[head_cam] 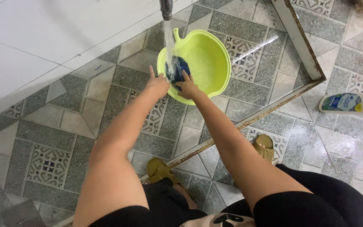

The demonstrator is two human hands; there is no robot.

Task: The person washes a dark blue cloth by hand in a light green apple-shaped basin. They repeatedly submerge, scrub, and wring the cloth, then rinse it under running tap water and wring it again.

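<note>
Tiled floor; dark cloth bunched, axis unclear.

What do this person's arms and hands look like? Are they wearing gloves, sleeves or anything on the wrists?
Both arms are bare from shoulder to fingertip: no sleeves and no gloves. The left hand and right hand show no ring, watch or bracelet that I can make out, though the fingers are partly hidden. Lower down, the person wears black shorts and yellow-green sandals.
</note>
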